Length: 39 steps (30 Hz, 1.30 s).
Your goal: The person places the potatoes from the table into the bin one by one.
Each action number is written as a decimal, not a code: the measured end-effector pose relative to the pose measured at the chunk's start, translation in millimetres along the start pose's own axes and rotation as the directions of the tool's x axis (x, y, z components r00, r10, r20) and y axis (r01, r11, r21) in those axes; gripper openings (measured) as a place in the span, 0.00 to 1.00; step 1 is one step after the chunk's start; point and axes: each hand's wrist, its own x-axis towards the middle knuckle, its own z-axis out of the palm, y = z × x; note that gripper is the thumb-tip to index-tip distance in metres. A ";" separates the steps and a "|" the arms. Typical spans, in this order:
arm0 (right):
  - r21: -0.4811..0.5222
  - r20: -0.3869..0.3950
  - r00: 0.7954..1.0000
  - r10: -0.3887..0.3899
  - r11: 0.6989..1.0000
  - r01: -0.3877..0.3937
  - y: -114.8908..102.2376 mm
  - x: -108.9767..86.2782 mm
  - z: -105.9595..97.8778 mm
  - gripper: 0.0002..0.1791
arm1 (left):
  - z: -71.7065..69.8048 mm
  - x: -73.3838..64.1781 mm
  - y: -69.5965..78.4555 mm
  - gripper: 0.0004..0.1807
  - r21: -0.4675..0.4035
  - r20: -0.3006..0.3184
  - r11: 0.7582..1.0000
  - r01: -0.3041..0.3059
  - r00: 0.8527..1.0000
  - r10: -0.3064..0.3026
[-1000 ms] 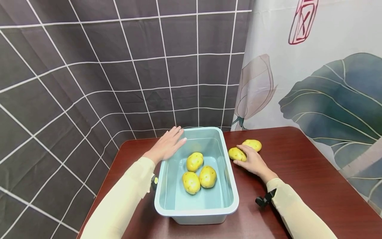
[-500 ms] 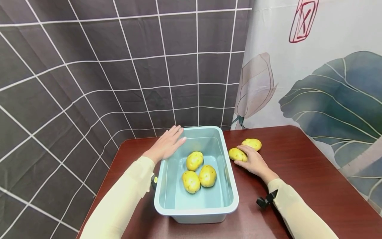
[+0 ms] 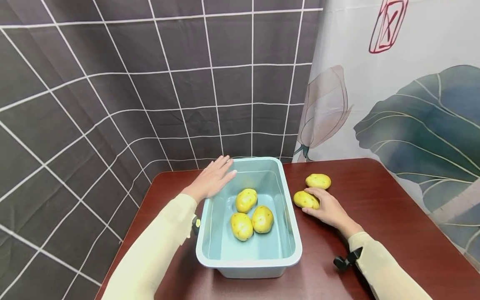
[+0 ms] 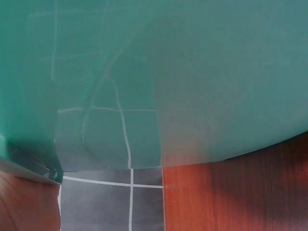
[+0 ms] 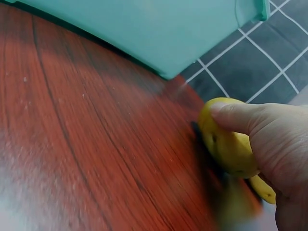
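A light blue plastic basin (image 3: 258, 263) stands on the table with three yellow potatoes in it: one farther back (image 3: 246, 200), one at front left (image 3: 241, 226) and one at front right (image 3: 262, 219). My left hand (image 3: 212, 178) rests on the basin's left rim near the back corner, its fingers straight. To the right of the basin, my right hand (image 3: 329, 208) grips another potato (image 3: 305, 200); in the right wrist view the thumb presses on that potato (image 5: 226, 139). Just behind it, apart from the hand, lies one more potato (image 3: 318, 181).
The dark red wooden table (image 3: 390, 221) extends right of the basin. A dark curtain with white grid lines (image 3: 180, 83) hangs behind and to the left. A white curtain with a leaf print (image 3: 420, 125) hangs at the back right.
My right hand has moved a little right and toward me with its potato, opening a gap to the potato behind. My left hand stays on the rim. The head view has shifted slightly.
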 end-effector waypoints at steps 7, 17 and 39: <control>-0.008 0.028 1.000 0.000 1.000 0.001 -0.8 -7.0 -7.6 0.37 | 0.4 3.5 0.1 0.41 0.011 0.014 1.000 0.004 1.000 -0.004; -0.030 0.056 0.998 -0.037 0.999 0.039 -2.3 -1.2 0.5 0.36 | -4.9 3.6 1.2 0.41 0.007 0.009 1.000 -0.008 1.000 0.008; -0.112 0.034 0.997 -0.068 0.991 0.071 3.6 8.3 12.7 0.34 | 0.4 2.7 -1.1 0.42 0.009 0.026 1.000 0.009 1.000 -0.009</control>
